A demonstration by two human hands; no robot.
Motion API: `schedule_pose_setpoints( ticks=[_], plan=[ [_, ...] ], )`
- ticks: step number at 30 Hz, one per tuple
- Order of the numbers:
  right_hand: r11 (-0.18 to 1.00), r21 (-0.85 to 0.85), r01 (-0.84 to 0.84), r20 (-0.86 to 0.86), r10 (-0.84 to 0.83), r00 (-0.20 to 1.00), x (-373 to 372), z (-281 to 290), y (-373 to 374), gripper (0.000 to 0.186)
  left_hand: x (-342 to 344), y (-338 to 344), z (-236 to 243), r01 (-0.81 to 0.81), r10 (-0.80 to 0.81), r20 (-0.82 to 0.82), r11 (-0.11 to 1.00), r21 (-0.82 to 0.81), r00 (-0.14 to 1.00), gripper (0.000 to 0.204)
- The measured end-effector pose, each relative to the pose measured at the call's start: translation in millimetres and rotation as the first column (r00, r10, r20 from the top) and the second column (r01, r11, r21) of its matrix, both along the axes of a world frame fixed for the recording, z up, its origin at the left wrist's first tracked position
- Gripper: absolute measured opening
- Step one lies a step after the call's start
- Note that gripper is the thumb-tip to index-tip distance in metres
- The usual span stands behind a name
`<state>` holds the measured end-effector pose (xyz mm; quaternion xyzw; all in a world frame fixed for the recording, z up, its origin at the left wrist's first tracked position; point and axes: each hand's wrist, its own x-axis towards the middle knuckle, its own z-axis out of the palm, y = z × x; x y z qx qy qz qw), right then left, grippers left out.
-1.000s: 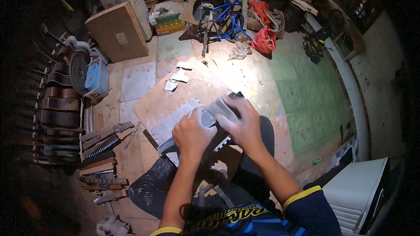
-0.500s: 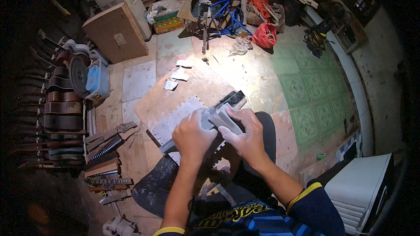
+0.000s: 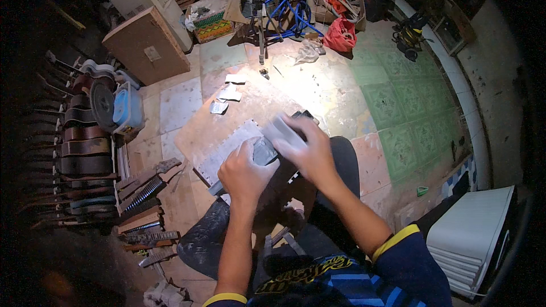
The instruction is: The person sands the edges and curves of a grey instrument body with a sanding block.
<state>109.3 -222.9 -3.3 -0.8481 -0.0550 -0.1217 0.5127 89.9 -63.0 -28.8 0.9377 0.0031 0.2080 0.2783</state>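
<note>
My right hand (image 3: 313, 150) is closed around a pale grey block (image 3: 280, 131), which is smeared by motion. My left hand (image 3: 244, 170) grips a long dark grey piece (image 3: 263, 152) lying slantwise in front of me. The black far end (image 3: 305, 115) of something long shows beyond my right hand; whether it belongs to the same piece I cannot tell. The block is over or against the grey piece, and their contact is hidden. Underneath, a light grey mat with a notched edge (image 3: 227, 150) rests on a brown board (image 3: 196, 122). Pale dust coats my fingers.
Three crumpled white scraps (image 3: 229, 92) lie beyond the mat. Guitar necks (image 3: 142, 193) are piled at the left, beside a row of guitar bodies (image 3: 85, 148). A white ridged plastic object (image 3: 475, 239) stands at the lower right. Blue hose (image 3: 290, 5) is coiled at the back.
My right hand has moved the pale grey block left and away from me, turning it. My left hand has shifted slightly left, still gripping the dark grey piece. The whole view has tilted a little.
</note>
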Motion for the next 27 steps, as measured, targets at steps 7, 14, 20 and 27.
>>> schedule_pose_setpoints(
  ticks=[7, 14, 20, 27],
  plan=[
    [0.999, -0.04, 0.005, 0.106, -0.001, 0.994, 15.1, 3.1, 10.2, 0.049, -7.2, -4.8, 0.1, 0.023, -0.024, 0.034, 1.0, 0.013, 0.999, 0.043],
    [0.994, -0.103, 0.032, 0.167, -0.014, 0.986, -14.4, 6.1, 12.4, 0.047, -5.3, -7.9, -4.5, -0.014, 0.012, 0.041, 1.0, 0.026, 0.999, 0.029],
    [0.999, -0.022, -0.034, 0.203, 0.038, 0.978, -44.7, -1.1, -1.3, 0.048, -3.0, -7.5, 5.4, 0.026, -0.026, 0.006, 0.999, -0.028, 1.0, 0.025],
    [0.994, -0.103, -0.021, 0.171, 0.039, 0.985, -36.7, 7.4, 4.1, 0.047, 2.1, -2.6, 6.6, -0.015, 0.015, -0.04, 1.0, 0.005, 0.999, 0.026]
  ],
)
